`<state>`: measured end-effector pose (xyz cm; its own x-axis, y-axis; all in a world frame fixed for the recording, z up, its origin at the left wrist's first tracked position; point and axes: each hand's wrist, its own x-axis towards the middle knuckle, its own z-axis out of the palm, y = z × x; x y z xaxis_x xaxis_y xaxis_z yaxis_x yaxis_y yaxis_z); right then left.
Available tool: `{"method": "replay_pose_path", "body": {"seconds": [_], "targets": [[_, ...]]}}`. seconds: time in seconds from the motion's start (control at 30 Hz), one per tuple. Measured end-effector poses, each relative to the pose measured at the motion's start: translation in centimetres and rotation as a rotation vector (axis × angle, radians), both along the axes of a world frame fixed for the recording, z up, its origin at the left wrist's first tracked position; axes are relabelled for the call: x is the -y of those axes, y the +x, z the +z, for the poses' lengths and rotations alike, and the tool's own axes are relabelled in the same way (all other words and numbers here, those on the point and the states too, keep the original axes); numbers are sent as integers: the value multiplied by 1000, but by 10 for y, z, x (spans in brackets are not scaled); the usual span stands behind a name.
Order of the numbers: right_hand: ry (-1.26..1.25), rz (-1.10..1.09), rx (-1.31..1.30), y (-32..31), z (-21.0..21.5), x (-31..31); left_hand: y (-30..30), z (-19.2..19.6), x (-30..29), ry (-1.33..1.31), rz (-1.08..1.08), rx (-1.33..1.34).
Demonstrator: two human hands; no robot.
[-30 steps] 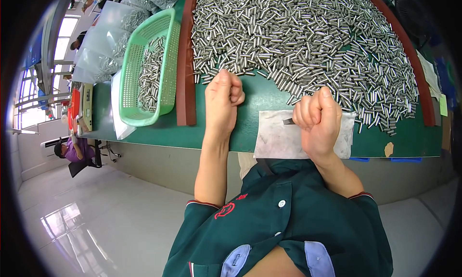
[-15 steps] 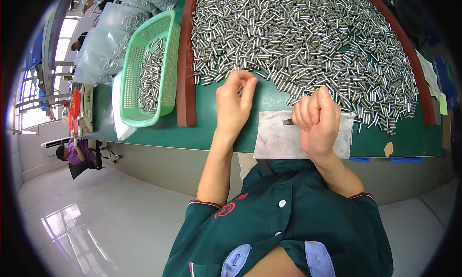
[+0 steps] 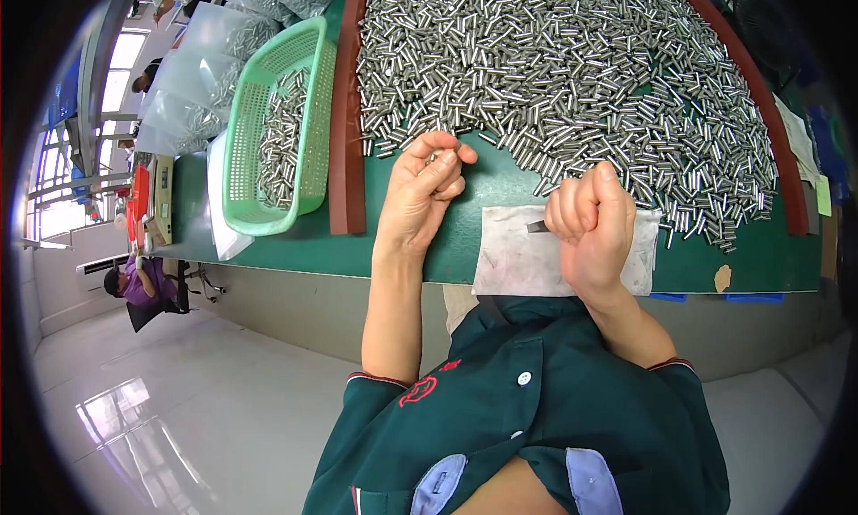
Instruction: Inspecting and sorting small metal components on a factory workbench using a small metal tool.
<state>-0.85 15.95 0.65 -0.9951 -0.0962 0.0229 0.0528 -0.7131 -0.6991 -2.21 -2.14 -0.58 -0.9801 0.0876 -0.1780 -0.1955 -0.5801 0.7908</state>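
Note:
A big heap of short shiny metal tubes [image 3: 572, 77] covers the green table [image 3: 304, 247]. My left hand [image 3: 422, 193] lies at the heap's near edge, fingers curled around one small metal tube pinched at the fingertips. My right hand [image 3: 590, 224] is a closed fist over a grey cloth sheet [image 3: 514, 265] at the table's front edge. A thin dark tool [image 3: 536, 226] sticks out of the fist to the left.
A green plastic basket [image 3: 277, 130] with several tubes stands left of a brown wooden rail [image 3: 347, 157]. Clear bags of tubes [image 3: 192, 77] lie beyond it. A person in purple [image 3: 134, 282] sits far left. Shiny floor lies below the table.
My left hand has reached forward from the bare green table to the heap's edge and opened from a fist to pinch a tube. The right fist has stayed on the cloth.

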Motion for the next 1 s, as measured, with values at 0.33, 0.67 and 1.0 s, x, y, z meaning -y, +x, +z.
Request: {"method": "replay_pose_path", "body": {"seconds": [0.33, 0.67, 1.0], "targets": [[-65, 37, 54, 0, 2, 1, 2, 3, 0, 45, -53, 5], [37, -32, -39, 2, -3, 0, 0, 2, 1, -424, 283, -92], [28, -25, -4, 2, 1, 1, -4, -5, -14, -1743, 338, -315]]}}
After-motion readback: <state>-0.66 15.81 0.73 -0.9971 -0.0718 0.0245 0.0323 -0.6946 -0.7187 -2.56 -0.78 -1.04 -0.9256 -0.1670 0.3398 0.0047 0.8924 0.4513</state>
